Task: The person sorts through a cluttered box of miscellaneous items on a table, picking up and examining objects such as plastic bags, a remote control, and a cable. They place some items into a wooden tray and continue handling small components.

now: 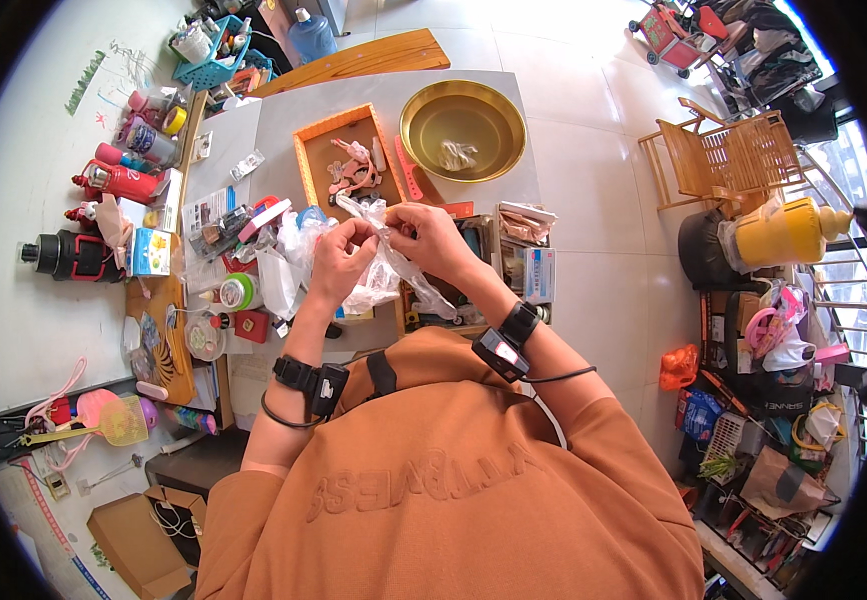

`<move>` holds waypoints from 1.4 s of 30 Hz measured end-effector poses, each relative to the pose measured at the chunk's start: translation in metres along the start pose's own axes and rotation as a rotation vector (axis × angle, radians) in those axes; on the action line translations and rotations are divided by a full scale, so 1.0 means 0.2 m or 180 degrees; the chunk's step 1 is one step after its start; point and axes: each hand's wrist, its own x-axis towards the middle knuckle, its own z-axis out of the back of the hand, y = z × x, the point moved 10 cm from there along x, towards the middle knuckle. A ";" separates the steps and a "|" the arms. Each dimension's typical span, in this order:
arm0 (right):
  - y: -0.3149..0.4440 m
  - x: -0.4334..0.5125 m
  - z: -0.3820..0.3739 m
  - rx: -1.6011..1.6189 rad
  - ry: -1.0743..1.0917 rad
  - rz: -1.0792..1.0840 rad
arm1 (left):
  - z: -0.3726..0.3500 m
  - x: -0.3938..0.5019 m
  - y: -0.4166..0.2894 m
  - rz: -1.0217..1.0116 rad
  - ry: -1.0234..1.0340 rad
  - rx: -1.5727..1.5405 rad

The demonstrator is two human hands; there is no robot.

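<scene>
Between my two hands is a crumpled translucent plastic bag (381,262). My left hand (343,255) pinches its upper part with thumb and fingers. On the other side, my right hand (430,236) grips the same bunched part, close to my left fingertips. The bag's lower end hangs towards my body over an open box of small items. Just beyond my hands lies an orange-rimmed tray (301,161) with pink small items (358,166) in it. A pink comb (408,169) lies between that tray and a gold-coloured metal basin (411,135), which holds a crumpled whitish piece (457,155).
More plastic bags (295,244), a green-lidded container (237,291) and a red box (252,325) crowd the grey table (276,120) at the left. Bottles, including a red flask (122,182), line the wall side. Small boxes (538,274) stand at the table's right edge. A bamboo chair (741,154) stands farther right.
</scene>
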 end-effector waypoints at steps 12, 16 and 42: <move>0.06 -0.01 0.05 -0.0253 -0.0259 0.0088 | 0.03 0.01 -0.01 -0.0091 -0.0093 0.0327; 0.06 -0.01 0.06 -0.0215 -0.0367 0.0140 | 0.03 0.01 -0.01 -0.0130 -0.0059 0.0334; 0.05 -0.01 0.05 -0.0413 -0.0191 0.0161 | 0.02 0.03 -0.05 -0.0269 -0.0074 -0.0021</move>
